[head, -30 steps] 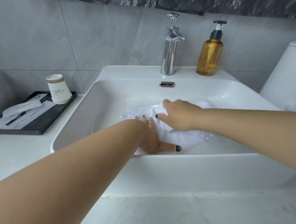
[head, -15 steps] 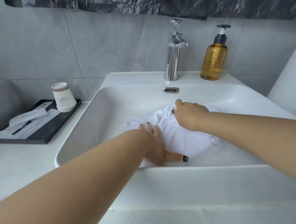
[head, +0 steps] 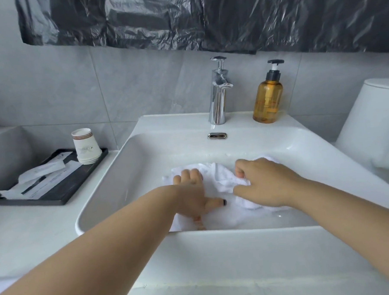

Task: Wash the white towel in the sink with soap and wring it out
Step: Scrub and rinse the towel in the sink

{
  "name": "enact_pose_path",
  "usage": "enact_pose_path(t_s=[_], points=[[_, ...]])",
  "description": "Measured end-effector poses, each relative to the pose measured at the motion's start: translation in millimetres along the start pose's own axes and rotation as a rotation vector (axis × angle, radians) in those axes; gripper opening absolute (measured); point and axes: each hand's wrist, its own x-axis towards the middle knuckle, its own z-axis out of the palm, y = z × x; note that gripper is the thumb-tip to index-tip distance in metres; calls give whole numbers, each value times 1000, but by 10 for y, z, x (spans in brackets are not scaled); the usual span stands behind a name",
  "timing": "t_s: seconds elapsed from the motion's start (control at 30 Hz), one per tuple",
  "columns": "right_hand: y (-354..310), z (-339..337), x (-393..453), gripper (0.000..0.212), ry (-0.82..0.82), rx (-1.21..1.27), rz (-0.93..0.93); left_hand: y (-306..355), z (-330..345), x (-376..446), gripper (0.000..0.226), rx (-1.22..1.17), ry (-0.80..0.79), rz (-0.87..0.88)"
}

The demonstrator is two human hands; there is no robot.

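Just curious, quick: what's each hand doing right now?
Left hand: open, pressing flat on the white towel.
Right hand: closed, bunching the towel.

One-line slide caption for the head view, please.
Left hand presses the white towel flat in the sink while right hand bunches it.

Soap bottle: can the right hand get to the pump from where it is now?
Probably yes. The soap bottle stands upright on the sink's back ledge, right of the faucet, with nothing between it and the right hand. That hand is closed on the white towel, so it must release first.
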Motion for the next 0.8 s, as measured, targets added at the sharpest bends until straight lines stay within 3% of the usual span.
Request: enact_pose_path(t_s=[0.07, 0.13, 0.3, 0.37, 0.47, 0.57, 0.67, 0.8], points=[[62, -78, 15, 14, 250, 78, 61, -12, 8, 43, 83, -110, 146, -47], [150, -149, 4, 11, 454, 301, 162, -43, -6, 48, 77, -174, 193, -101], [252, -193, -100, 18, 641, 551, 259, -121, -73, 64, 68, -323, 193, -134], [239, -139, -190, 32, 634, 547, 245, -118, -83, 62, 70, -436, 214, -134], [220, -71, -293, 47, 447, 417, 231, -113, -137, 22, 69, -447, 247, -176], [232, -51, -323, 47, 279, 346, 242, -62, -208, -70, 40, -284, 228, -251], [259, -23, -339, 43, 256, 331, 267, -22, -180, -101, 26, -241, 223, -254], [307, -25, -341, 37, 255, 297, 339, 4, -181, -122, 6, -310, 526, -140]])
